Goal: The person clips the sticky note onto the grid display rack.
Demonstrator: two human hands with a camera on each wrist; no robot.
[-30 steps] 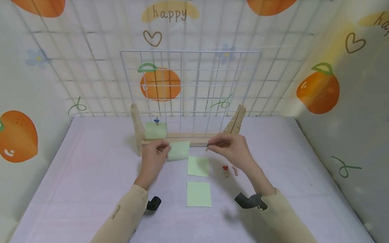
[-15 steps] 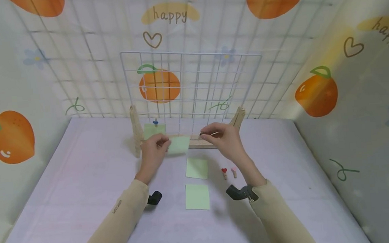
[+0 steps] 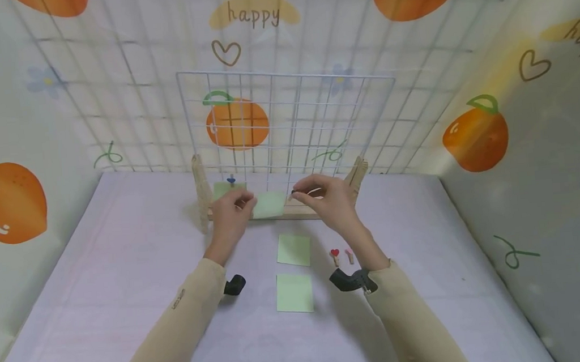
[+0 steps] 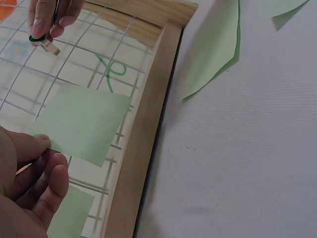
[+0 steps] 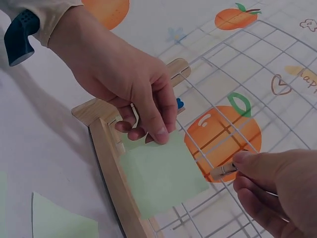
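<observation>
My left hand [image 3: 228, 217] pinches a pale green paper note [image 3: 269, 204] by its left edge, holding it against the lower part of a white wire grid [image 3: 270, 75]. To the right of the note, my right hand [image 3: 335, 203] pinches a small wooden clothespin [image 4: 49, 47] with a dark green top, apart from the paper. Another green note [image 3: 222, 190] hangs at the grid's lower left under a blue-heart clothespin [image 3: 231, 180]; my left hand partly covers it in the head view.
Two green notes, a nearer note [image 3: 294, 293] and a farther note [image 3: 293, 250], lie on the white cloth. Beside them are a red-heart clothespin [image 3: 335, 255] and a pink one [image 3: 349, 256]. Wooden feet [image 3: 200, 193] and a wooden bar [image 3: 297, 210] support the grid.
Both hands have moved forward and up to the grid, the left bringing the note off the table area, the right bringing the clothespin leftward, closer to the note.
</observation>
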